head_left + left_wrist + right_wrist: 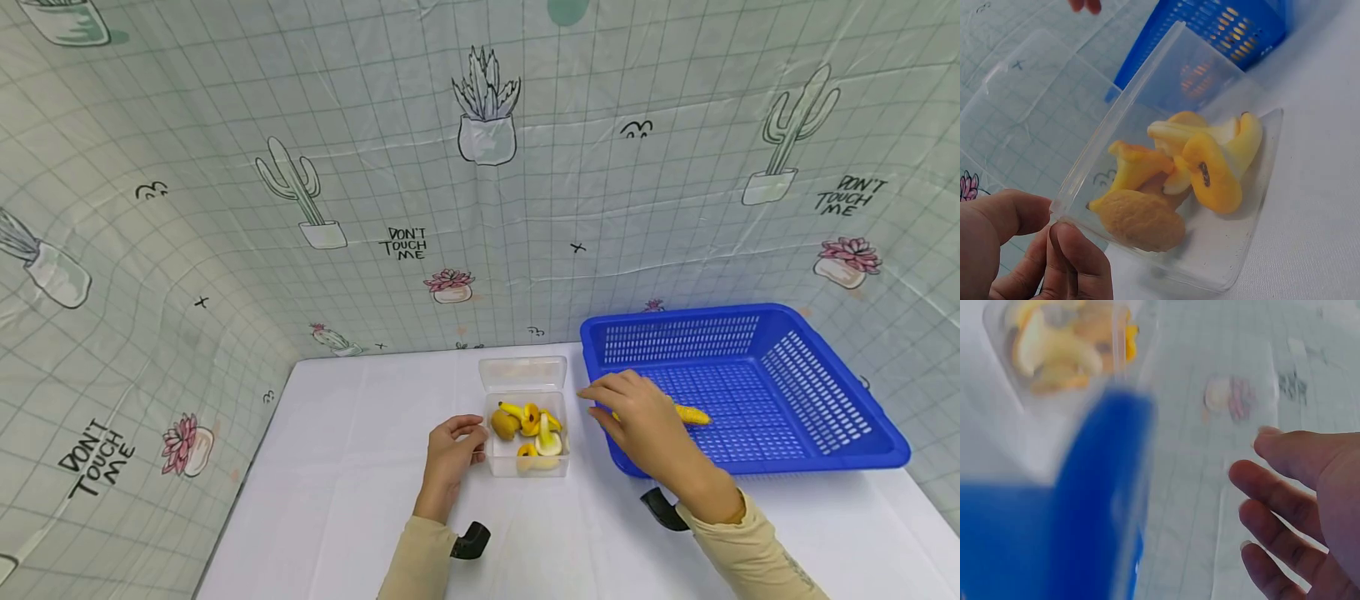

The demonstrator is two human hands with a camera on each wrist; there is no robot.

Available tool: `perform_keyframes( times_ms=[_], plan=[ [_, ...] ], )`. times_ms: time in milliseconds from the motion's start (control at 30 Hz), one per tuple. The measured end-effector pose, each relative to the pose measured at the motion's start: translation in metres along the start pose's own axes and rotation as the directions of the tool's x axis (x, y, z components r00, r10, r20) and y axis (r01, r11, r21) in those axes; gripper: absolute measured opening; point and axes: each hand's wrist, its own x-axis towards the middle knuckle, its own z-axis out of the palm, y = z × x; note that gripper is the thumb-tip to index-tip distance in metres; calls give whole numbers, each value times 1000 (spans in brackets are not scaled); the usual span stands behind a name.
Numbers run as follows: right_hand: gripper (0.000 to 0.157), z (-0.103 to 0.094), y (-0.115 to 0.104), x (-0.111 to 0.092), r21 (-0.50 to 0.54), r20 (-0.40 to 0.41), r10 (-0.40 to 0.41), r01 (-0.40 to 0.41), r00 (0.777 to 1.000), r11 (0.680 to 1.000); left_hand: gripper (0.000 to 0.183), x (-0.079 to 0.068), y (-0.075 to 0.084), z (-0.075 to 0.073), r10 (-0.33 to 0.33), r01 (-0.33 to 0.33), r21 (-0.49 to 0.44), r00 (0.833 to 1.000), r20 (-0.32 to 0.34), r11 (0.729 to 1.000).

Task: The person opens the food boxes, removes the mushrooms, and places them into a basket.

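A clear plastic box (501,468) stands on the table with its lid (522,374) swung up at the back. Inside lie a brown, rough-skinned oval piece (1141,220) and several yellow and cream pieces (1210,172) that look like toy fruit, some like half-peeled bananas. My left hand (452,457) pinches the box's left rim between thumb and fingers. Over the left side of a blue basket (840,461), my right hand (637,421) holds nothing, its fingers spread and slightly bent in the right wrist view. Partly hidden behind that hand is a long, bumpy yellow piece (692,415) in the basket.
The blue basket takes up the table's right side, its left rim (1104,481) close beside the box. A white cloth (360,467) covers the table. Behind it hangs a grid-patterned curtain (525,208) printed with cacti.
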Motion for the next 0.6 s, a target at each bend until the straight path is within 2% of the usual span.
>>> perform_keyframes(
  times_ms=[133,367,600],
  plan=[
    [30,11,-11,4,20,85,-15,13,996,1000,30,0,0,0,-1,1,-3,1000,1,1000],
    [26,26,-21,10,45,216,-11,2,976,999,30,2,-2,0,-11,11,3,1000,-1,1000],
    [26,35,-24,15,68,259,-28,10,966,998,30,1,-1,0,-16,16,2,1000,-4,1000]
  ],
)
